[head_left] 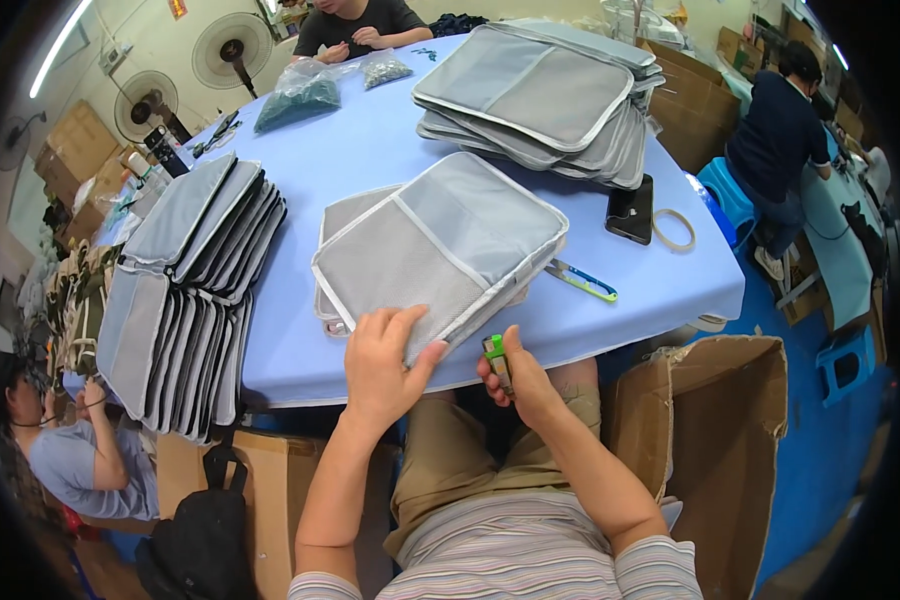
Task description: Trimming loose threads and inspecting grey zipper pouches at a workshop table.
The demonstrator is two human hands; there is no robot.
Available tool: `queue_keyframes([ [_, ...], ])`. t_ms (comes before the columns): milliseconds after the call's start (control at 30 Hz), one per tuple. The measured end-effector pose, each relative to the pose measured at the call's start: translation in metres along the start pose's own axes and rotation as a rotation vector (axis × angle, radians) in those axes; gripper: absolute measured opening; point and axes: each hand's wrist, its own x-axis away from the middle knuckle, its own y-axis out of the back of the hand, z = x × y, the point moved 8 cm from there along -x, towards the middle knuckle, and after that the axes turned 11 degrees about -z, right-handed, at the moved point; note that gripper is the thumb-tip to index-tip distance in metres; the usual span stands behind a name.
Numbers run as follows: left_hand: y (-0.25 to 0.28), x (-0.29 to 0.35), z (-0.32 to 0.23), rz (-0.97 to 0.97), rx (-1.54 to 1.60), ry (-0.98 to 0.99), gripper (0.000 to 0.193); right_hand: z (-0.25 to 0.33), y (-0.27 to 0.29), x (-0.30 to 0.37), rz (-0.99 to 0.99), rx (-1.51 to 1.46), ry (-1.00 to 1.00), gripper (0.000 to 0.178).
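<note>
A grey rectangular mesh-topped zip bag [450, 225] with white piping lies tilted on the table in front of me, on top of another grey bag [345, 215]. My left hand [385, 355] grips its near corner, fingers over the mesh and thumb along the side. Just off the table's front edge, my right hand [525, 380] is closed around a green lighter [495, 352], whose top end sticks up near the bag. To the right of the bag lies a blue-and-green-handled cutter [585, 282]; the bag hides part of its far end.
Grey bags are stacked at the back right [540, 90] and in rows at the left [180, 300]. A phone [630, 210] and a tape roll [674, 230] lie at the right. A cardboard box [725, 440] stands beside my right leg. Co-workers sit around the room.
</note>
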Motion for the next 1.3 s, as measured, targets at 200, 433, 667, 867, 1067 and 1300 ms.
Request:
queue_keyframes([
  [200, 0.001, -0.001, 0.001, -0.027, 0.189, -0.019, 0.033, -0.002, 0.008, 0.002, -0.018, -0.011, 0.013, 0.068],
  [433, 0.0, 0.007, -0.009, -0.062, 0.198, -0.141, 0.022, -0.001, 0.003, 0.003, 0.02, -0.024, 0.019, 0.067],
  [667, -0.001, 0.013, -0.017, -0.077, 0.146, -0.254, 0.018, -0.003, -0.007, 0.002, 0.069, -0.033, -0.029, 0.063],
  [867, -0.01, 0.023, -0.018, -0.052, 0.119, -0.277, 0.02, -0.004, -0.007, 0.002, 0.074, 0.001, -0.048, 0.063],
  [1067, -0.013, 0.031, -0.012, -0.075, 0.119, -0.263, 0.02, -0.007, -0.005, 0.002, 0.052, 0.023, -0.063, 0.06],
  [1300, -0.015, 0.032, -0.009, -0.072, 0.149, -0.25, 0.019, -0.014, 0.0, -0.005, 0.008, -0.003, -0.084, 0.056],
])
